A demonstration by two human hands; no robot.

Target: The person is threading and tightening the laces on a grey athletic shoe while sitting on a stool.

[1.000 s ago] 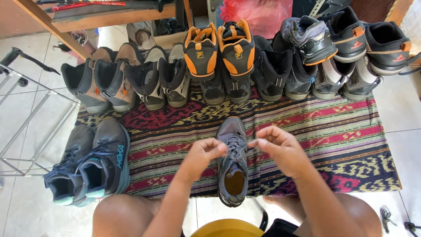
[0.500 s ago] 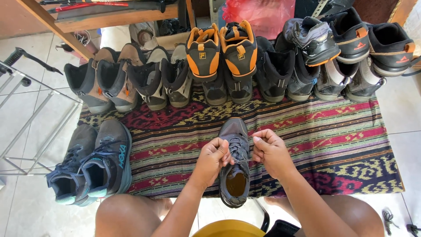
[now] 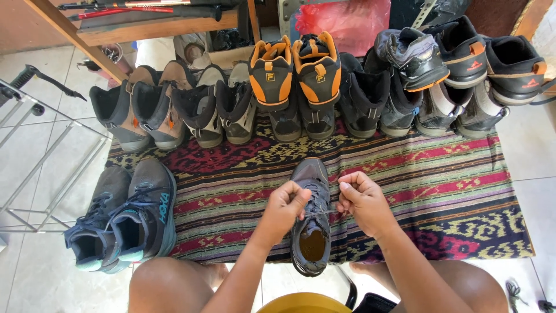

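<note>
Left hand [image 3: 286, 203] and right hand [image 3: 360, 200] are each pinching a lace [image 3: 322, 213] end tight, pulling outward. Grey shoe [image 3: 311, 217] is sitting toe-away on the striped rug [image 3: 452, 191], opening facing the person for lace access.

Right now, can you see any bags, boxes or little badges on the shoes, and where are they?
Red bag: top middle, behind the shoe row, crinkly plastic.
Square badges: on the heels of the orange-black pair, back row, small, orange.
Red marks: on the heels of the black shoes, far right, tiny.
No screens or signs.

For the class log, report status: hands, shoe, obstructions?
Left hand and right hand pinching laces. Grey shoe flat on striped rug. Nothing in the way.
</note>
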